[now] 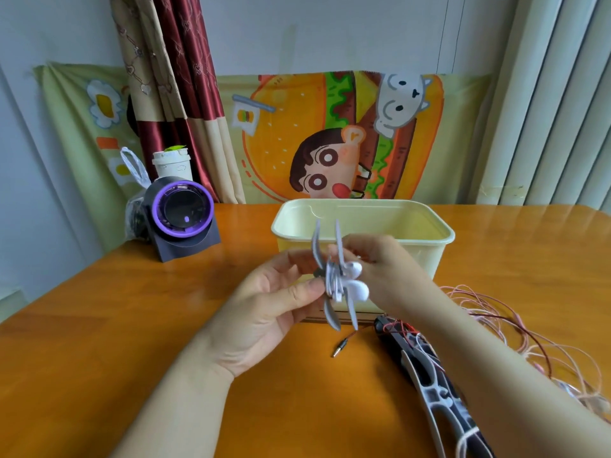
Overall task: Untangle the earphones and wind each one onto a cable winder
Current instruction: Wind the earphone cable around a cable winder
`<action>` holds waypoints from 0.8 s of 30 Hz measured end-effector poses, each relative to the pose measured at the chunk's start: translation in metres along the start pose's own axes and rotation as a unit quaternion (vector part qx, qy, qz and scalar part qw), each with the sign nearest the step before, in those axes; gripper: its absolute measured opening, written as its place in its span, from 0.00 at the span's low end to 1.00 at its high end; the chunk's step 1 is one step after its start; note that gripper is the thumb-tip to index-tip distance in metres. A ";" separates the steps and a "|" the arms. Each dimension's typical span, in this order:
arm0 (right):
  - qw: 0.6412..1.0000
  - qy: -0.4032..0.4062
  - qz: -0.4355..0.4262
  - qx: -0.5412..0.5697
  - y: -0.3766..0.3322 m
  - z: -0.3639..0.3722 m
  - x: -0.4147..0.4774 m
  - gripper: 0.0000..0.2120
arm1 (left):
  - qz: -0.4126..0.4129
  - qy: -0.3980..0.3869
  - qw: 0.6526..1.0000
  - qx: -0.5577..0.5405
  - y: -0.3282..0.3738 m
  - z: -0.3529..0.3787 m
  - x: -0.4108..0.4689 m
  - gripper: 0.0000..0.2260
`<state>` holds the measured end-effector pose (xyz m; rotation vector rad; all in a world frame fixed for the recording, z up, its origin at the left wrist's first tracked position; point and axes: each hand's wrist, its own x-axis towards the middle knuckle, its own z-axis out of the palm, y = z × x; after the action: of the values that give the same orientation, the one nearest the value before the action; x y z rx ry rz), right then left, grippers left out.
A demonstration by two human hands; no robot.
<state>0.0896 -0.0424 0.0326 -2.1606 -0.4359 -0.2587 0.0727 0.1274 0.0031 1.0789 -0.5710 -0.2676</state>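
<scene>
A grey fishbone-shaped cable winder (330, 312) is held upright above the table, with white earphones (353, 285) wound round its middle and both earbuds at its right side. My left hand (281, 302) pinches the winder's middle from the left. My right hand (380, 266) grips it from the right, fingers behind the winder. A tangle of pink and dark red earphone cables (529, 335) lies on the table at the right, its gold jack plug (340, 350) lying below the winder. More winders, black and white (439, 391), lie under my right forearm.
A cream plastic tub (363, 223) stands just behind my hands on the wooden table (99, 342). A black and purple device (182, 216), a plastic bag (135, 209) and a paper cup (172, 163) sit at the back left.
</scene>
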 end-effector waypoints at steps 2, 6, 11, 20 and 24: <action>0.998 -0.056 0.018 -0.030 0.000 0.005 -0.002 0.15 | 0.018 0.033 0.999 -0.028 0.002 -0.003 0.001 0.25; 0.990 -0.129 0.034 -0.044 -0.002 0.010 -0.006 0.14 | 0.042 0.141 0.988 -0.034 0.005 -0.009 0.004 0.31; 0.975 -0.175 0.022 -0.132 -0.004 0.011 -0.012 0.09 | 0.034 0.257 0.965 0.025 0.003 -0.010 0.005 0.13; 0.951 -0.120 -0.061 -0.279 -0.022 0.004 -0.016 0.11 | 0.035 0.288 0.906 0.307 -0.003 -0.010 0.003 0.09; 0.933 -0.070 -0.073 -0.346 -0.026 -0.007 -0.010 0.11 | -0.007 0.228 0.899 0.373 -0.001 -0.005 0.001 0.09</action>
<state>0.0697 -0.0362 0.0529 -2.8549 -0.6603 -0.3832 0.0762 0.1304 0.0010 1.8247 -0.2295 0.2238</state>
